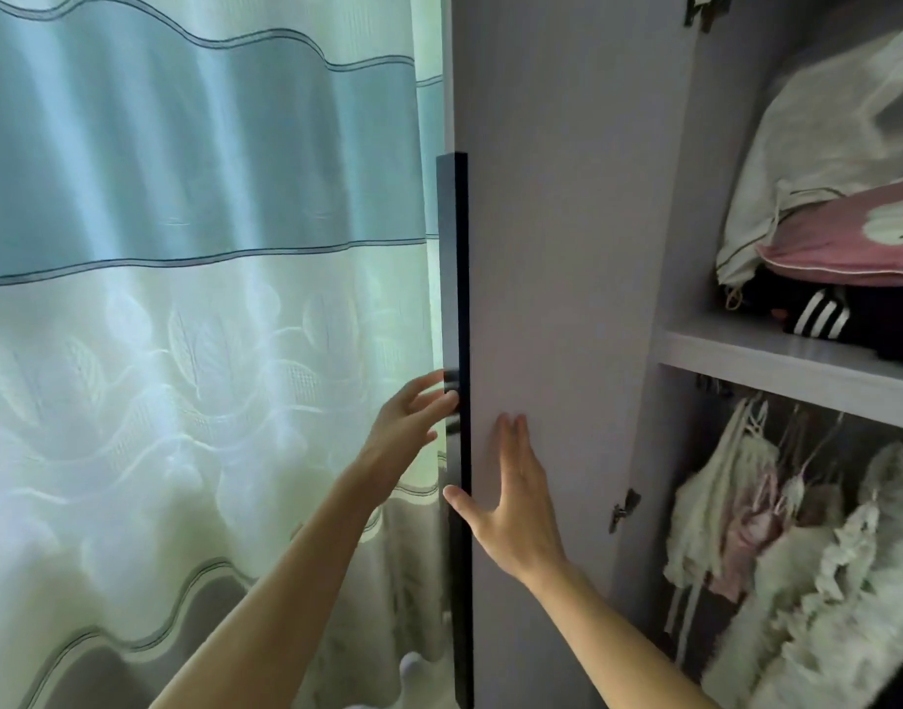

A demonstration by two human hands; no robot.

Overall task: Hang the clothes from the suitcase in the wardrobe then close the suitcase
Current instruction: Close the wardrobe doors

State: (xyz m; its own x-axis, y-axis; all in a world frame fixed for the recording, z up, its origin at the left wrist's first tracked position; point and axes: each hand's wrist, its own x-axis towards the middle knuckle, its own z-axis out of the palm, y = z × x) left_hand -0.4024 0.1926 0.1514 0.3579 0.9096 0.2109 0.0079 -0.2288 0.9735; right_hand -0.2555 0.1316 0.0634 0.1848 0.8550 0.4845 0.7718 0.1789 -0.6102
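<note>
The wardrobe door (556, 248) stands open, a pale lilac panel with a long black handle strip (457, 278) down its left edge. My left hand (413, 417) reaches to that edge, its straight fingers touching the black strip. My right hand (510, 498) lies flat on the door's inner face with fingers straight and the thumb at the strip. Inside the wardrobe, pale garments (776, 545) hang on hangers from a rail under a shelf (776, 360). The suitcase is out of view.
A blue and white patterned curtain (193, 299) fills the left side, close behind the door edge. On the shelf lie a pink pillow (848, 237), a white bag (817, 145) and dark folded clothes (827, 314). Door hinges (624, 509) sit on the wardrobe's side panel.
</note>
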